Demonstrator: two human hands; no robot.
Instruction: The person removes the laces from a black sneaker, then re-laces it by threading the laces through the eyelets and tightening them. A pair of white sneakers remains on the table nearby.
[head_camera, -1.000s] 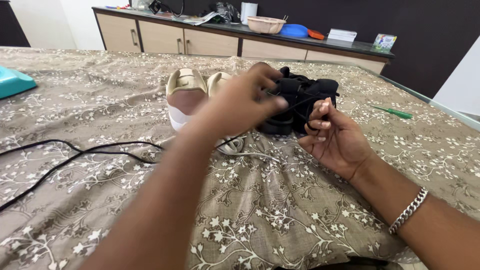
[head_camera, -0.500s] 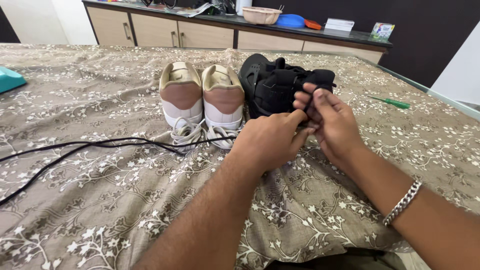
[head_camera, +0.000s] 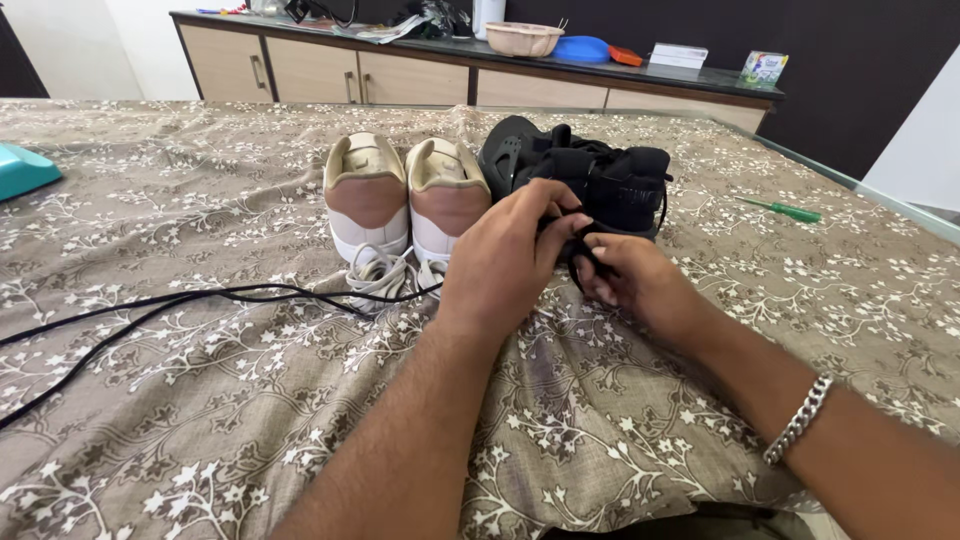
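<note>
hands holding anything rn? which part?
Both the left hand and right hand pinch the black lace at the near end of the black shoe.

Soft, even daylight fills a sharp picture, with only faint shadow under the left hand (head_camera: 500, 265), slight blur at its fingertips, and mild wide-angle stretching toward the edges.

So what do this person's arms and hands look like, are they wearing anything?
Both forearms are bare, with no sleeves in view and no gloves on either hand. The left hand wears nothing that shows. The right hand has a chunky silver chain bracelet at the wrist. No rings or watch can be seen.
</note>
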